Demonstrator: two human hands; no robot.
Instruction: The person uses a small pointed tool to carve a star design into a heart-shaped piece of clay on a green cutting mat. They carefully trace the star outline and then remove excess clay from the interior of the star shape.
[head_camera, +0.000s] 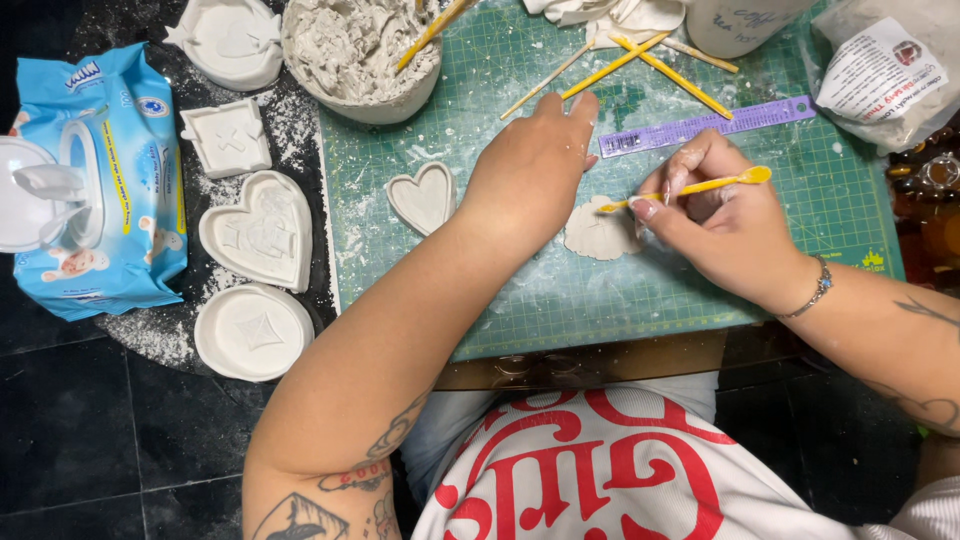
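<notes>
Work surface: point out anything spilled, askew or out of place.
White powder is scattered over the dark surface around the plaster moulds and smeared on the green cutting mat. The yellow sticks lie crossed loosely.

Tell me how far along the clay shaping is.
Done: four white pieces lie beside the green mat, and a small heart dish on it. In hand: the right hand works a yellow tool on a flat scalloped piece; the left hand steadies it. Left: clay fills the bowl.

White shirt with red lettering, tattooed forearms, beaded bracelet (819, 290).
</notes>
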